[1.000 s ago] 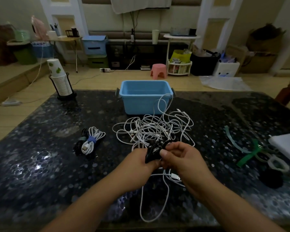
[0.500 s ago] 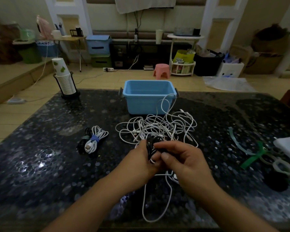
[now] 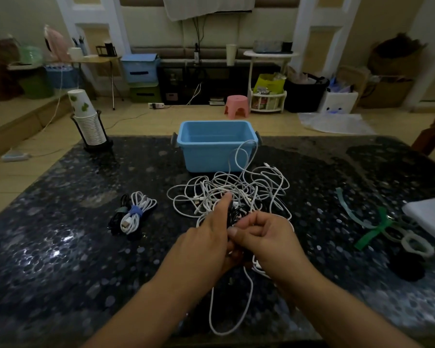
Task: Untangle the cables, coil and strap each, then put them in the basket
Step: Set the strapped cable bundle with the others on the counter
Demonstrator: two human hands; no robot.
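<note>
A tangle of white cables (image 3: 226,189) lies on the dark table just in front of the blue basket (image 3: 215,151), which looks empty. My left hand (image 3: 206,239) holds a black cable coil (image 3: 234,213) with one finger stretched forward along it. My right hand (image 3: 264,237) pinches the same black coil from the right, fingers curled. A white cable loop (image 3: 230,307) hangs down below my hands toward the table's near edge. Left of the tangle lie a strapped white coil (image 3: 136,216) with a blue strap and a black coil (image 3: 118,214) beside it.
Green and pale straps (image 3: 372,228) lie at the right with a white ring-shaped strap (image 3: 416,246), a black round object (image 3: 407,268) and a white flat object (image 3: 430,217). A stack of paper cups (image 3: 87,119) in a holder stands at the table's far left corner.
My left hand's finger has stretched forward along the black coil. My right hand has shifted slightly right while keeping hold of the coil. The camera view moved a little.
</note>
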